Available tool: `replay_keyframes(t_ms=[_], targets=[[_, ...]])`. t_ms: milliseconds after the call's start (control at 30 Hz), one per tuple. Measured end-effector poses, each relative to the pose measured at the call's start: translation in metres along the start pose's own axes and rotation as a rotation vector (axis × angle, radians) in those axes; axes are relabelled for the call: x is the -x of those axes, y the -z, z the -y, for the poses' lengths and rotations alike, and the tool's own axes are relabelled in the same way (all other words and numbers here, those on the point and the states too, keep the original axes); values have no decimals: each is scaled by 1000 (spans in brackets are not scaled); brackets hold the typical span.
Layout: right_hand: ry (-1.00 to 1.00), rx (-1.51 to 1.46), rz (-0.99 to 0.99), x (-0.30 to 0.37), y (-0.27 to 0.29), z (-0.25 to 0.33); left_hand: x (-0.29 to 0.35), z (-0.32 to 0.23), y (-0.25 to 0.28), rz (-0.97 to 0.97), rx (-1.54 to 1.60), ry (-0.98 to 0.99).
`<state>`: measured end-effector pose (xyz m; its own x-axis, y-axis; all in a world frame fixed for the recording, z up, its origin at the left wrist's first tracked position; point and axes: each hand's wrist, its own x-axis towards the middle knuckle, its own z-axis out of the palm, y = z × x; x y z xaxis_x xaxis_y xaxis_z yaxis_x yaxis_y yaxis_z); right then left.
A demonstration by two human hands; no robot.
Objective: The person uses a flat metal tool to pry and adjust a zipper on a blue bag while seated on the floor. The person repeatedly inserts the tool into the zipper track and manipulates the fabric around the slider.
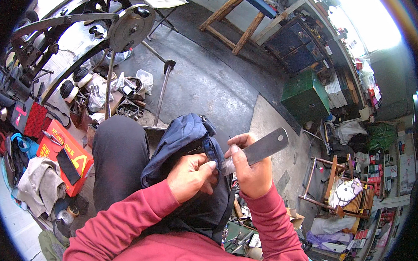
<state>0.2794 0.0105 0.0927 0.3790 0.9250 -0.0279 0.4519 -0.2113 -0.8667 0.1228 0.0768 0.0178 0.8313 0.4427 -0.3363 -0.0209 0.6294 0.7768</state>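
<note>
Gripping a flat grey metal blade (266, 145) between thumb and bent fingers, our right hand (251, 168) holds it aslant, its rounded, holed end pointing up and to the right. Our left hand (191, 176) curls at the edge of a navy cloth bag (174, 140) lying crumpled on our lap; whether its fingers pinch the cloth, we cannot tell. Off to our left, a red box (66, 142) bears printed lettering and a bold yellow emblem.
</note>
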Motion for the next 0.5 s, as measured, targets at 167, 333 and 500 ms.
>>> replay_keyframes(t_ms=[167, 333, 500], targets=[[-13, -47, 5, -2, -1, -1, -1, 0, 0, -3, -1, 36], [-55, 51, 54, -2, 6, 2, 0, 1, -1, -1, 31, -7], [-18, -15, 9, 1, 0, 0, 0, 2, 3, 0, 22, 0]])
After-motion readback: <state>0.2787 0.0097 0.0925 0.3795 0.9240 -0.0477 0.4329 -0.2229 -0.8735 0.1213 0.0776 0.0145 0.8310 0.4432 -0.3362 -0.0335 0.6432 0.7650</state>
